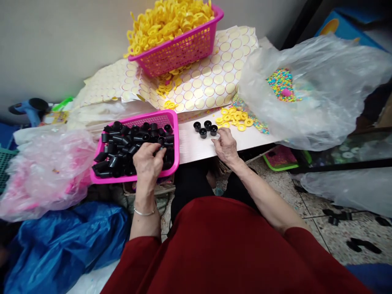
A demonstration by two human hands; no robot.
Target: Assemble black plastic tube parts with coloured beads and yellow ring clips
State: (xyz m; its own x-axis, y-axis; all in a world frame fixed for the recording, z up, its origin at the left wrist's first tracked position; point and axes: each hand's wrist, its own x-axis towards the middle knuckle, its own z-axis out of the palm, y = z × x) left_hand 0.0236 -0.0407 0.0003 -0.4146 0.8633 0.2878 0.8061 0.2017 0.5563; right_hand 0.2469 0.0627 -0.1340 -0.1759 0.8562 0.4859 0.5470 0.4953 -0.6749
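My left hand (149, 160) reaches into the right side of a pink basket (176, 139) heaped with black plastic tubes (118, 143). Its thumb and fingers are closed around a black tube (161, 141) that stands upright among the others. On the white board, my right hand (226, 145) has its thumb and fingertips at the nearest short black plastic cup (213, 130), apparently gripping its edge. Several such black cups (203, 132) stand grouped there with their open ends up. Just beyond my right hand lies a loose pile of yellow rings (235, 117).
Behind, a pink basket (180, 51) overflows with yellow rings, on sheets of round stickers (226, 69). A clear bag (318, 94) with coloured beads stands right. At left are a bag of pink pieces (49, 171) and blue cloth (73, 241). Black pieces (364, 245) lie on the floor.
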